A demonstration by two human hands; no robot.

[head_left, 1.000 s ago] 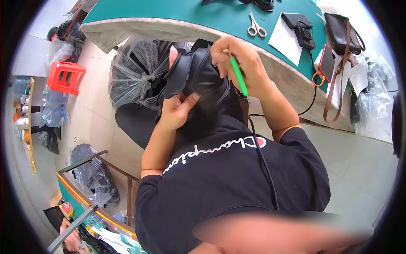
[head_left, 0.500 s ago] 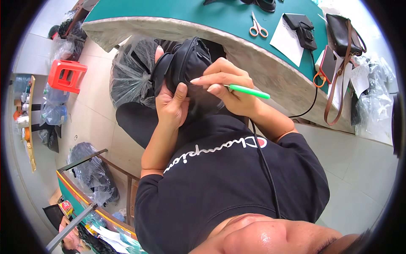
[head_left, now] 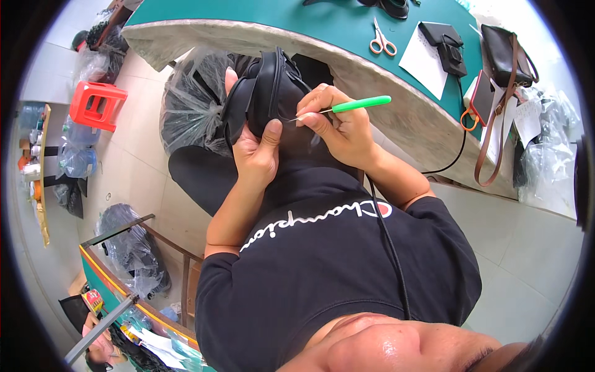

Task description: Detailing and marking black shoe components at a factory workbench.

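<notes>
A black zippered bag (head_left: 263,93) is above my lap, just in front of the table edge. My left hand (head_left: 255,155) grips its lower left side, thumb in front and fingertips partly behind. In my right hand (head_left: 341,133) is a slim pick-like tool with a bright green handle (head_left: 362,103). Its thin metal shaft points left, and the tip is close to the bag's lower edge near my left thumb. Whether the tip touches the fabric I cannot tell.
On the green table (head_left: 217,12) lie scissors (head_left: 382,38), white paper (head_left: 415,68) and black devices (head_left: 447,49). A dark handbag (head_left: 503,54) with a brown strap is at right. Clear plastic bundles (head_left: 195,105) sit below the table; a red stool (head_left: 98,105) stands left.
My right hand has turned the tool: its green handle now tilts up to the right and more of the metal shaft shows. My left hand keeps its grip on the bag.
</notes>
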